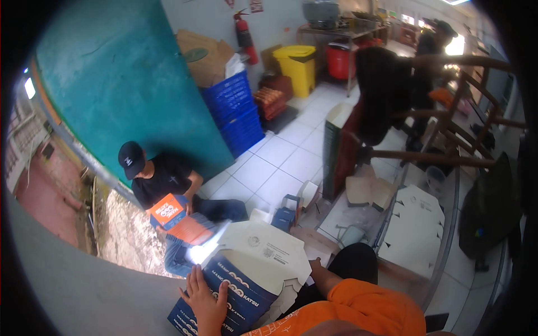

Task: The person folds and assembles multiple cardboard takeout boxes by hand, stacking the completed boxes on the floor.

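Observation:
A blue and white cardboard box (246,274) lies tilted in front of me, its white flaps open. My left hand (204,299) presses flat against its blue printed side, fingers spread, steadying it. My right hand (315,263) reaches to the right edge of the white flap, and its fingers are hidden behind the card. A seated person in a black cap and shirt (159,179) leans against the teal wall (123,84), holding an orange and blue box (168,211) of the same kind.
Flat white box blanks (414,224) lie on a surface at right. Blue crates (235,112) are stacked by the wall, with a yellow bin (297,67) and a red fire extinguisher (244,33) behind. A wooden frame (454,112) draped with dark cloth stands right; another person (437,45) is far back.

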Demonstrator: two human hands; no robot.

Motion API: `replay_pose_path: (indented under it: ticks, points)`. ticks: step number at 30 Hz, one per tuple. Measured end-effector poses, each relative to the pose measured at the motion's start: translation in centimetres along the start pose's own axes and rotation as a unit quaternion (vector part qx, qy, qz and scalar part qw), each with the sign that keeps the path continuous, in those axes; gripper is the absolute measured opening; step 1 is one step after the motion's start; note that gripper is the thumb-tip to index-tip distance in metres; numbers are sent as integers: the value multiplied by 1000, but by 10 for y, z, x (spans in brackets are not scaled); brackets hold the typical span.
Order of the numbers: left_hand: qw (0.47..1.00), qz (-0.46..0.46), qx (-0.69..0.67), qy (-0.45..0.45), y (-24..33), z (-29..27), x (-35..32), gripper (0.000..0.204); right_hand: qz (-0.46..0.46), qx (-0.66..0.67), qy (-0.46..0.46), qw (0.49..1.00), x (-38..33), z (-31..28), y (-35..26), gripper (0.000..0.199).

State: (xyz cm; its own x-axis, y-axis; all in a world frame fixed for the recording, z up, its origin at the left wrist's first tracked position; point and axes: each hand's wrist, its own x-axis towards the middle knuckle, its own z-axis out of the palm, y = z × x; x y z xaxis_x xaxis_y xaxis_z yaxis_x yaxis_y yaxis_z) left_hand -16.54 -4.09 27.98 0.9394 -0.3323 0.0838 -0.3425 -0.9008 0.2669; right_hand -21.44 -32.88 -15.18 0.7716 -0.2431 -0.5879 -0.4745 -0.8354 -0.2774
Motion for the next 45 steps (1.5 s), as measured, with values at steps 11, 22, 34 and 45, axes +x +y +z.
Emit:
replay_pose_path:
  ticks: [11, 22, 34, 45]
  points:
    - [1000, -9, -18, 11, -1, 6, 5, 78, 85, 284, 340, 892, -56, -159, 8, 28]
    - [999, -6, -12, 33, 2, 11, 5, 77, -282, 525, 113, 795, -274, -344, -87, 37]
    - [998, 35, 23, 47, 5, 12, 2, 76, -234, 544, -149, 791, -225, -303, -122, 43]
    - [997, 42, 49, 40, 11, 17, 2, 78, -296, 336, -85, 890, -200, -301, -142, 44]
